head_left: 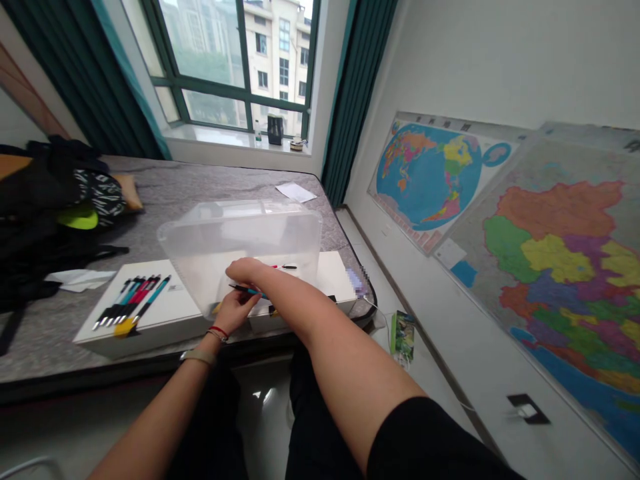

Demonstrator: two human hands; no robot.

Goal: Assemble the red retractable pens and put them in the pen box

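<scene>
My left hand [234, 309] grips a teal pen [247, 290] near the front wall of a clear plastic bin [240, 233]. My right hand [245, 270] reaches over the bin's front rim, its fingers hidden behind the plastic, so I cannot tell what it holds. Inside the bin lies a red and black pen [285, 267]. A row of several pens [131, 303] with teal and red barrels lies on a flat white box [165, 313] to the left of the bin.
Black bags and clothing [45, 213] are piled at the table's left. A sheet of paper [296, 192] lies at the far right corner of the grey table [200, 187]. Maps [550, 253] lean on the right wall. A green carton [403, 333] stands on the floor.
</scene>
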